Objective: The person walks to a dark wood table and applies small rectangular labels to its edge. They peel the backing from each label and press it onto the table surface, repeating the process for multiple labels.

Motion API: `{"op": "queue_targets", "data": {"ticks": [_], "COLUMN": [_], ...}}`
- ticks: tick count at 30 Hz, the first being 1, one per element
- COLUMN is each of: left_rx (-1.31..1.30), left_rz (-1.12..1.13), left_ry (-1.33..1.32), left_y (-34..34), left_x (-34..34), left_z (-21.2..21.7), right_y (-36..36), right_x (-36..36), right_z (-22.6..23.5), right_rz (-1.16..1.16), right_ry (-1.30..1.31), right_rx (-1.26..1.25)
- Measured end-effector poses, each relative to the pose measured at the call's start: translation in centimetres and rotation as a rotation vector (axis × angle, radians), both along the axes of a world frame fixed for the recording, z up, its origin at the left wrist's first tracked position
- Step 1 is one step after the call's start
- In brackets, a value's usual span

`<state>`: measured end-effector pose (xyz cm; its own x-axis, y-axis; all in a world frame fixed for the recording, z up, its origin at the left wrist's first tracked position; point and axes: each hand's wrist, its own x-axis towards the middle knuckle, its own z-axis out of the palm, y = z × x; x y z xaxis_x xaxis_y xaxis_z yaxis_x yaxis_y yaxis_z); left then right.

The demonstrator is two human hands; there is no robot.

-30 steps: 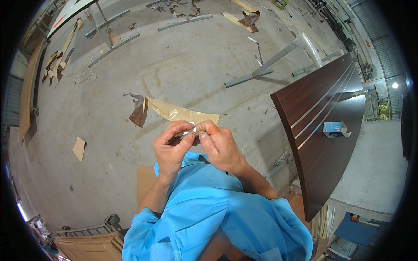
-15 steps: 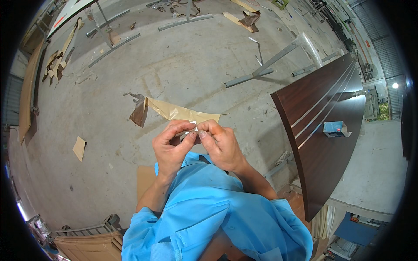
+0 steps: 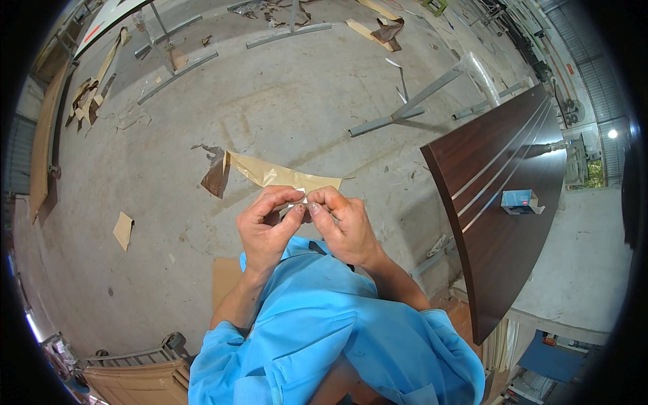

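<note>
My left hand (image 3: 268, 226) and my right hand (image 3: 344, 226) meet in front of my body, each closed in a pinch. Between the fingertips shows a small white piece (image 3: 301, 198), perhaps paper or tape; the fingers cover most of it, so its exact kind cannot be made out. Both thumbs lie side by side, nearly touching. Off to the right stands a dark brown wooden panel (image 3: 499, 236) with several thin pale strips (image 3: 496, 165) lying along it. On that panel sits a small blue box (image 3: 518, 201) with a flap open.
Tan and brown sheet scrap (image 3: 283, 177) lies on the concrete floor (image 3: 169, 270) beyond my hands, and a small tan scrap (image 3: 123, 231) at left. Metal stand legs (image 3: 405, 111) reach across the floor ahead. A brown board (image 3: 46, 148) stands at far left; wooden panels (image 3: 138, 381) at lower left.
</note>
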<state>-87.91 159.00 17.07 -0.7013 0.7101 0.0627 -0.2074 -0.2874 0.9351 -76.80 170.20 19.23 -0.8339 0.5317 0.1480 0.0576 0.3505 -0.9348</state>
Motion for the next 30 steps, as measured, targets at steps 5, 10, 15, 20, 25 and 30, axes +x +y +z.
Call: {"op": "queue_targets", "data": {"ticks": [5,10,15,20,25,30], "left_rx": [-0.003,-0.055,-0.076,-0.228,-0.259,-0.266], "left_rz": [-0.006,-0.056,-0.083,0.159,0.037,0.023], "left_ry": [-0.011,-0.124,-0.059,0.768,0.379,0.277], "left_y": [0.2,0.2,0.8,0.9,1.2,3.0], "left_x": [-0.2,-0.4,-0.4,-0.7,-1.4,-0.9], "left_z": [-0.1,0.0,-0.1,-0.6,-1.5,-1.2], "right_y": [0.2,0.3,0.6,0.6,0.7,0.8], "right_x": [-0.1,-0.3,-0.2,-0.3,-1.1,-0.4], "right_z": [-0.2,-0.4,0.1,-0.6,-2.6,-2.1], "right_rz": [-0.005,-0.024,-0.069,-0.142,-0.166,-0.286], "right_ry": [-0.016,-0.006,-0.03,0.064,0.175,0.178], "right_rx": [-0.003,-0.059,-0.155,-0.051,0.294,0.323]}}
